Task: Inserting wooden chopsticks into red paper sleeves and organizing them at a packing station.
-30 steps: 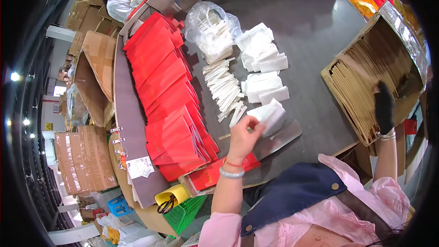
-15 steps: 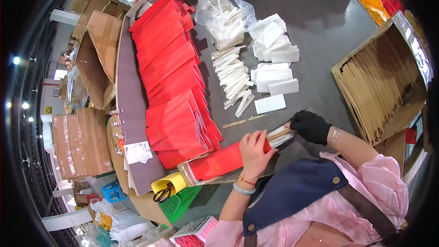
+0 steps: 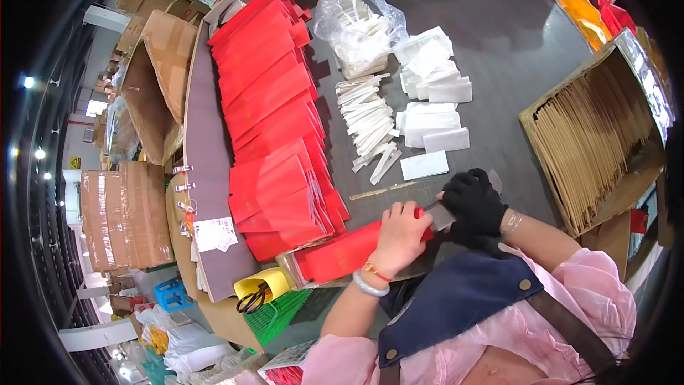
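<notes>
A long red paper packet [image 3: 338, 251] lies slantwise at the near edge of the table. My left hand [image 3: 402, 235], bare with a bangle and bracelet, closes over its right end. My right hand [image 3: 474, 203], in a black glove, has its fingers curled beside the packet's right end. They grip a clear plastic piece [image 3: 443, 218], part of which also shows past the glove. The inside of the packet is hidden from view. Just beyond the hands lies a white folded paper slip [image 3: 425, 165].
Overlapping red packets [image 3: 267, 121] line the left side. White strips [image 3: 365, 115], stacked white slips [image 3: 434, 128] and a plastic bag [image 3: 360, 21] lie mid-table. A carton of brown sleeves [image 3: 595, 142] stands right. A yellow holder with scissors [image 3: 263, 286] sits at the near-left edge.
The white bundle with brown sticks that stuck out of the red packet's right end no longer shows. My right hand has turned and its palm side has come nearer the packet.
</notes>
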A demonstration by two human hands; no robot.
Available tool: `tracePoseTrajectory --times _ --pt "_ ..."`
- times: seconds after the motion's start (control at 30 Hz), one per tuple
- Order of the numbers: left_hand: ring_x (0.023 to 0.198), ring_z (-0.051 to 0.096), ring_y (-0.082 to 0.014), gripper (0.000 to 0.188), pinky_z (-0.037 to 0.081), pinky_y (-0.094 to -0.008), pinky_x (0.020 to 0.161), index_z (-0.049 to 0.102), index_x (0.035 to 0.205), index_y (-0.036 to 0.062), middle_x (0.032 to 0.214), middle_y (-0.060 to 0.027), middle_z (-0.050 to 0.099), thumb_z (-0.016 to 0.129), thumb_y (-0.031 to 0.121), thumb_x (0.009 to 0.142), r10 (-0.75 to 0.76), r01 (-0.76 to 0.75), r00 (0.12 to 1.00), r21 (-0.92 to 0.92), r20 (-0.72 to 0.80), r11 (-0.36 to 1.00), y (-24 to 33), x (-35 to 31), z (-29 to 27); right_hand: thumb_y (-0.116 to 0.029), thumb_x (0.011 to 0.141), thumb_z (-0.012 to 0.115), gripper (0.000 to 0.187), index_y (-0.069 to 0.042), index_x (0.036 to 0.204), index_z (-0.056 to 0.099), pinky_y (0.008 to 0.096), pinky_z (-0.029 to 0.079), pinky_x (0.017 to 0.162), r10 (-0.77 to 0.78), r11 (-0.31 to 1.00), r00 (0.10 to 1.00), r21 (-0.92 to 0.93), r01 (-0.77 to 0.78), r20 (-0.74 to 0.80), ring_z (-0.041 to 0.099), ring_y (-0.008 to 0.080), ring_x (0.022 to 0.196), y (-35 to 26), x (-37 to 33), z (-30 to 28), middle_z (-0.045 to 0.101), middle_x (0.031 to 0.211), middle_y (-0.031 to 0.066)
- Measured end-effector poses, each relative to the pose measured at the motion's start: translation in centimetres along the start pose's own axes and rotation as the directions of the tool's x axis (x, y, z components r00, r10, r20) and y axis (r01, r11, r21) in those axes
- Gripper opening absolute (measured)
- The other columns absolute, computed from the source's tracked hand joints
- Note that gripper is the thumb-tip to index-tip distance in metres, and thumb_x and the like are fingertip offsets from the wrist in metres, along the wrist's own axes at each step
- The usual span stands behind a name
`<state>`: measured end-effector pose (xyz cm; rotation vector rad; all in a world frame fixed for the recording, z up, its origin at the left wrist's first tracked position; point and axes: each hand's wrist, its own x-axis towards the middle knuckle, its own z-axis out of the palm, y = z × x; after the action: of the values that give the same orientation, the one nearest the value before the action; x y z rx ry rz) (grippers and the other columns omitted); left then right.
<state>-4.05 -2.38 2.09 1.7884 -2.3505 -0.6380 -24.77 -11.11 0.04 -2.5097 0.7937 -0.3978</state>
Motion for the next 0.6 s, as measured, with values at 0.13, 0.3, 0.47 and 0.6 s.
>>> tracePoseTrajectory --times 0.13,0.3,0.47,0.6 --pt "0.101 0.052 -0.0345 0.028 0.046 -0.0472 0.082 0.063 0.091 0.0094 0.106 -0.013 0.055 0.069 0.003 0.064 0.093 -0.091 0.994 0.053 -0.054 0.994 -3.0 -0.2 -8.8 -0.041 0.061 0.082 0.063 -0.01 0.111 0.06 0.0437 0.039 0.094 0.13 0.991 0.991 0.021 -0.13 -0.018 0.058 0.0307 0.103 2.1 -1.5 -3.1 0.062 0.103 0.0097" --pt "0.124 0.044 -0.0443 0.037 0.043 -0.0481 0.098 0.065 0.106 0.0038 0.131 -0.0236 0.049 0.074 0.007 0.07 -0.154 0.349 0.831 0.284 -0.534 0.893 -8.0 -1.4 -9.0 -0.036 0.061 0.084 0.059 -0.009 0.108 0.059 0.0446 0.039 0.094 0.249 0.967 0.953 -0.005 -0.253 -0.17 0.057 0.0313 0.101 2.1 -1.5 -5.0 0.06 0.102 0.0105" --pt "0.133 0.034 -0.0422 0.082 0.025 -0.0592 0.11 0.053 0.131 0.0034 0.139 -0.0213 0.044 0.084 0.042 0.066 -0.547 0.548 0.778 -0.093 -0.308 0.831 -2.0 -2.9 3.2 -0.037 0.06 0.084 0.062 -0.008 0.11 0.06 0.046 0.038 0.095 0.18 0.979 0.982 -0.091 -0.185 -0.061 0.057 0.0315 0.101 0.9 -1.9 -4.3 0.06 0.103 0.0106" --pt "0.137 0.03 -0.041 0.096 0.014 -0.0625 0.113 0.044 0.14 0.0026 0.142 -0.0188 0.041 0.084 0.049 0.066 -0.614 0.54 0.721 -0.296 -0.321 0.788 -2.7 -3.5 5.6 -0.038 0.06 0.084 0.064 -0.008 0.111 0.06 0.046 0.038 0.095 0.147 0.983 0.987 -0.119 -0.139 0.059 0.057 0.0312 0.102 0.4 -1.3 -3.9 0.06 0.104 0.0106"
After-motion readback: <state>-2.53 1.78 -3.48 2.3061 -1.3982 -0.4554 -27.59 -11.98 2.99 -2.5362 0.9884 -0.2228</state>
